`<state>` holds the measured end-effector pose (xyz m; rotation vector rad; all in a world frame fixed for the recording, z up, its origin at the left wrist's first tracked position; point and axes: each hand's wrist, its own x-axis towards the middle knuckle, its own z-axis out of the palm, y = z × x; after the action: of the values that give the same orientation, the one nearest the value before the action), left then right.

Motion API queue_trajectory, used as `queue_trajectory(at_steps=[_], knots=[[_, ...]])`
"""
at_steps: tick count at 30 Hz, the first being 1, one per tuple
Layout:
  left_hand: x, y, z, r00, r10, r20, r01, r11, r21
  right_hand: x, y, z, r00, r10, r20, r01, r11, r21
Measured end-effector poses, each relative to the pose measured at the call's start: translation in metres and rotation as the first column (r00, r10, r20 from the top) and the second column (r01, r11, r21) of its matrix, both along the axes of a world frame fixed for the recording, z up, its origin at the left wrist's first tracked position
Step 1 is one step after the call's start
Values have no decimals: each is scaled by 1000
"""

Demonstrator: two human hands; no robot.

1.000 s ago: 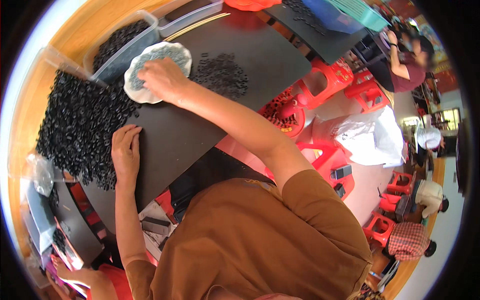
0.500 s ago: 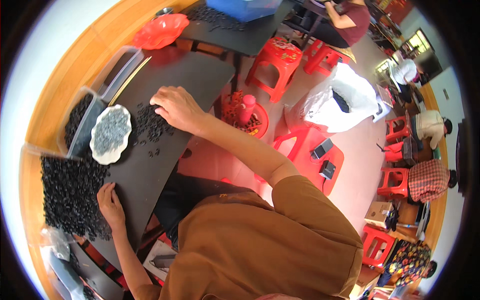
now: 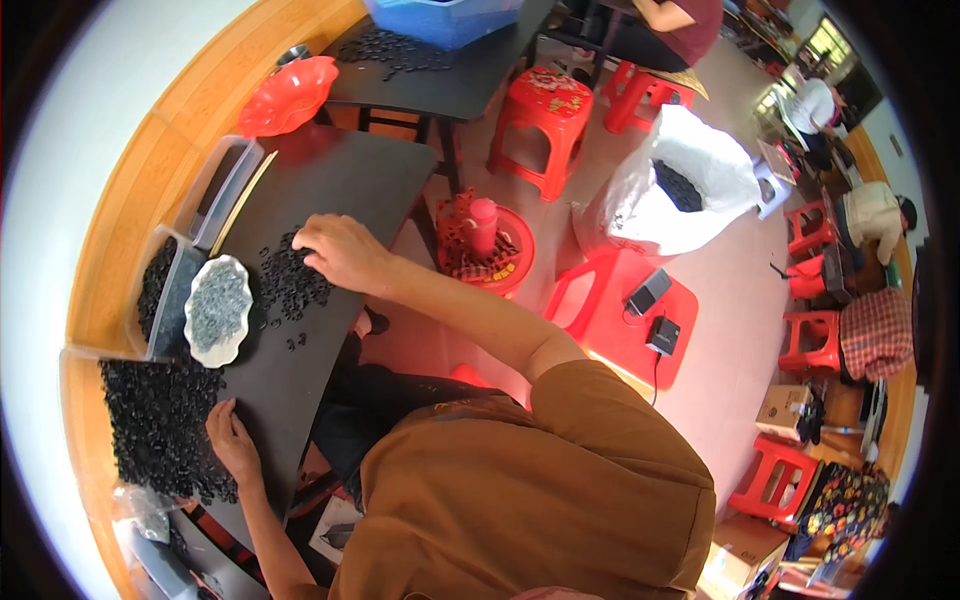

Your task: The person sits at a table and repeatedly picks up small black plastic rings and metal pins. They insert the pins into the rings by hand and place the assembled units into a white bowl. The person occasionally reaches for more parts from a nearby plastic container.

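My right hand [image 3: 338,253] lies palm down on a small heap of black ring-shaped parts [image 3: 285,285] on the black table [image 3: 340,180]. Its fingers are bent over the rings; whether it holds any is hidden. My left hand [image 3: 232,438] rests flat on the table at the edge of a big pile of black rings [image 3: 155,425]. A white scalloped dish [image 3: 216,309] with grey parts sits between the two heaps.
Clear plastic bins [image 3: 170,285] stand along the table's far side, with a red dish [image 3: 285,95] beyond. A second black table holds a blue tub [image 3: 445,15]. Red stools [image 3: 545,115], a white sack [image 3: 680,195] and seated people fill the floor to the right.
My right hand left the white dish and moved right to the small heap of black rings. My left hand stayed by the big pile. My head turned, shifting the view.
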<state>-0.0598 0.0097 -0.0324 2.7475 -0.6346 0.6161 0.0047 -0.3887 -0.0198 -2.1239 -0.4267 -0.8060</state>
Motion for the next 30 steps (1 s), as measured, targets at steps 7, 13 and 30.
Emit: queue_trajectory(at_steps=[7,13,30], knots=[[-9,-12,20,1000,31,-5,-31,989,-142,88,20,44,986,158,-54,-149,978,150],[-7,-5,20,999,40,-2,-39,965,-261,201,69,61,981,115,-154,-120,993,-23],[0,6,29,983,16,-182,-80,932,-353,348,202,49,695,99,-712,-442,840,-315]])
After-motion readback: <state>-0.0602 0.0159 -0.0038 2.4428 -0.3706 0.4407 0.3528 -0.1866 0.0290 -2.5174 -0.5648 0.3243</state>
